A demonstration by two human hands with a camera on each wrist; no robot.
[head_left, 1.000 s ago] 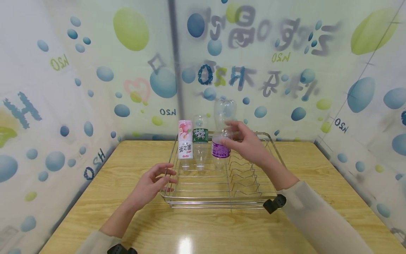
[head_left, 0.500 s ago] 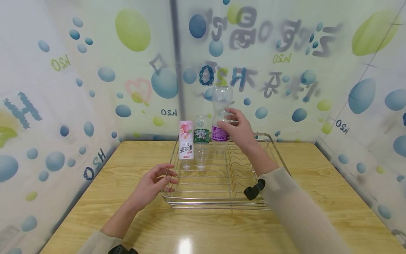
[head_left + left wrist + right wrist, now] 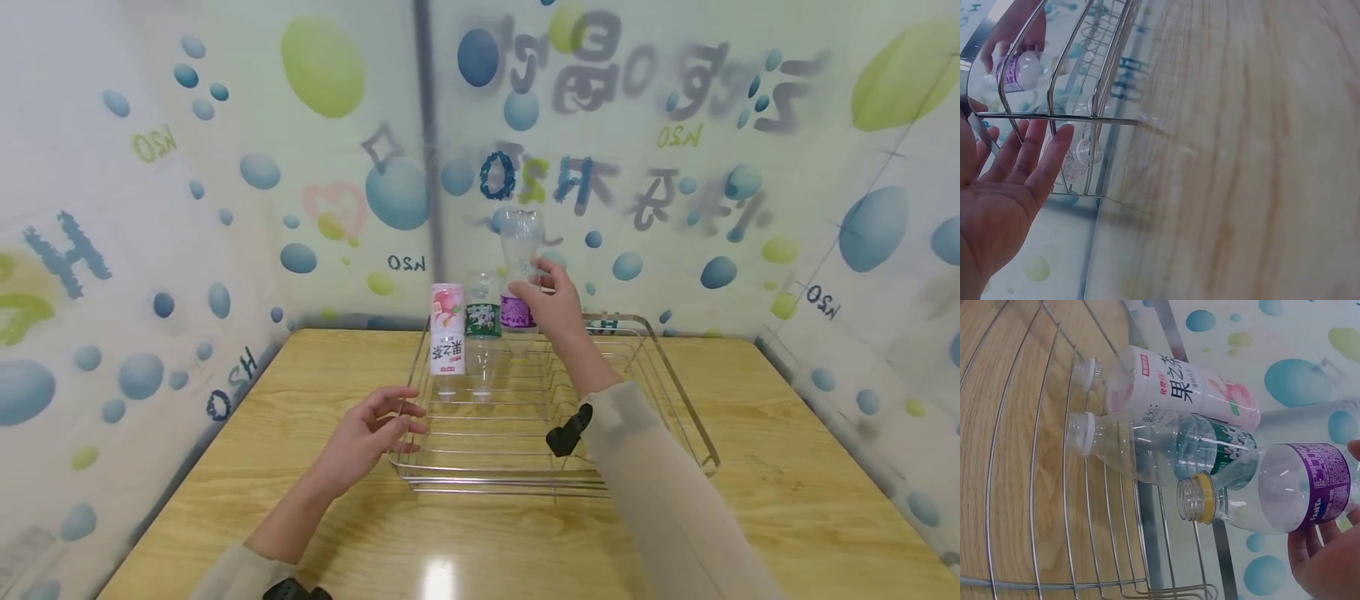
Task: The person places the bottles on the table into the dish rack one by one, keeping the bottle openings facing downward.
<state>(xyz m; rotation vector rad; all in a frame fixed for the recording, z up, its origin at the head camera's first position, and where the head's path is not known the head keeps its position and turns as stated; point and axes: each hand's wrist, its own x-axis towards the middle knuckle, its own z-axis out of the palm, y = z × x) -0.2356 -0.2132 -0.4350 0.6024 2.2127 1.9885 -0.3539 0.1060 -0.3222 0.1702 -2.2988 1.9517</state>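
Note:
My right hand (image 3: 542, 293) grips a clear purple-labelled bottle (image 3: 517, 275) upside down, just above the far end of a wire dish rack (image 3: 525, 482). In the right wrist view this purple-labelled bottle (image 3: 1291, 487) has an uncapped neck with a yellow ring, and my fingers (image 3: 1325, 562) wrap its body. Beside it, a green-labelled bottle (image 3: 482, 333) and a pink-and-white bottle (image 3: 447, 337) stand upside down in the rack. My left hand (image 3: 390, 421) rests with straight fingers against the rack's near left corner and holds nothing. In the left wrist view the left hand (image 3: 1007, 187) has its palm to the rack wire (image 3: 1060, 117).
The rack sits on a wooden table (image 3: 787, 467) enclosed by bubble-patterned walls on three sides. The rack's right half has bare wire dividers (image 3: 637, 392). The green-labelled bottle (image 3: 1166, 450) and the pink-and-white bottle (image 3: 1179, 387) have white caps.
My right hand has carried the purple-labelled bottle up and toward the far end of the rack, close beside the green-labelled bottle. The left hand has stayed at the rack's corner.

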